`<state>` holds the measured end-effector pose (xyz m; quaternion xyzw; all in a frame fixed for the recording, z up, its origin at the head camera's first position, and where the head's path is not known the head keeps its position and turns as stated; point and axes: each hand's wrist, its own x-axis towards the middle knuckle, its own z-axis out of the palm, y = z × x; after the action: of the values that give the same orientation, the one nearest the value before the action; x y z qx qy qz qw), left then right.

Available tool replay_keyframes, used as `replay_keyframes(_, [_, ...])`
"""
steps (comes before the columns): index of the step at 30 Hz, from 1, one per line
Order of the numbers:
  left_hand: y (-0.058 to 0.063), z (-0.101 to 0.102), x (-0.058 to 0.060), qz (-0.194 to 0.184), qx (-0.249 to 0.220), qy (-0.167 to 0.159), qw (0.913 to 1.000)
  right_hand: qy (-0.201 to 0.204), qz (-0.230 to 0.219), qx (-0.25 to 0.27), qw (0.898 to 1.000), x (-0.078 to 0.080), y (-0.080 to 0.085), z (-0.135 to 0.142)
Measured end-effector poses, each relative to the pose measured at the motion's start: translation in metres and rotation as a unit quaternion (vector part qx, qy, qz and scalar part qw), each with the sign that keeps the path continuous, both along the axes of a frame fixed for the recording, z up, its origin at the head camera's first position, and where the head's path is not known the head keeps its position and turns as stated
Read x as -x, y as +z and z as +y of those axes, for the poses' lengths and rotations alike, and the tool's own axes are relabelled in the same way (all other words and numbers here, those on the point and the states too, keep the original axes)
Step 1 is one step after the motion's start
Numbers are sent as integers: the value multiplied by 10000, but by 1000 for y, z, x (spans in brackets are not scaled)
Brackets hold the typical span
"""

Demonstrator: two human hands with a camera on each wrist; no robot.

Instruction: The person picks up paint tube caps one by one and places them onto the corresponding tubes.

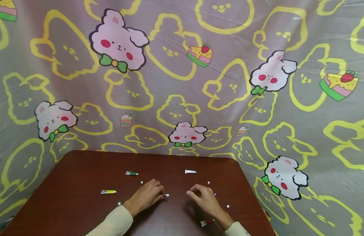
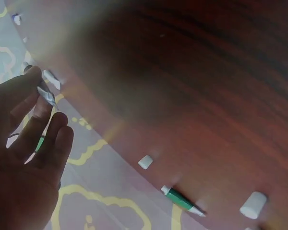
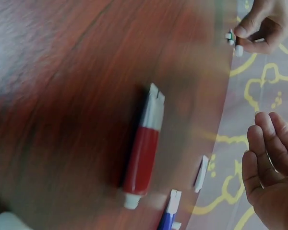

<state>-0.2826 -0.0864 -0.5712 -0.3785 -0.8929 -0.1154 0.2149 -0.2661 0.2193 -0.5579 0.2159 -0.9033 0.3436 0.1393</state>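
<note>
My left hand (image 1: 147, 195) pinches a small dark reddish-brown paint tube (image 3: 238, 42), whose white cap (image 1: 167, 195) points to the right. Its silver crimped end (image 2: 46, 96) shows between the fingers in the left wrist view. My right hand (image 1: 203, 199) hovers over the table with relaxed, slightly bent fingers and holds nothing. Below its wrist lies a red paint tube (image 1: 207, 223), seen large in the right wrist view. A blue-purple tube (image 3: 169, 213) lies near that hand, mostly hidden behind it in the head view.
On the brown table (image 1: 170, 216) lie a green tube (image 1: 131, 173), a yellow tube (image 1: 108, 192) and a white tube (image 1: 190, 171). Several loose white caps are scattered about, including one at left (image 1: 119, 204) and one at right (image 1: 228, 206). A patterned curtain (image 1: 176, 82) surrounds the table.
</note>
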Motion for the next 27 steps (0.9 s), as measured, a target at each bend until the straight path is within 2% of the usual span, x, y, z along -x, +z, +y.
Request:
replay_keyframes(4, [-7,-1,1,-133,50,-38,9999,-167,-293,80,9994,-2,-1,7])
replay_keyframes(12, [-17,0,3,-366,118,-153,9991,-356,-379,188,9985,-3,-4,23])
replay_keyframes(22, [-19,0,6,-444,164,-259,9985,-669,-581,229,9958,-7,-7,41])
replay_keyframes(27, [-15,2,6,-484,100,-306,9983,-791,-621,307,9945,-10,-10,51])
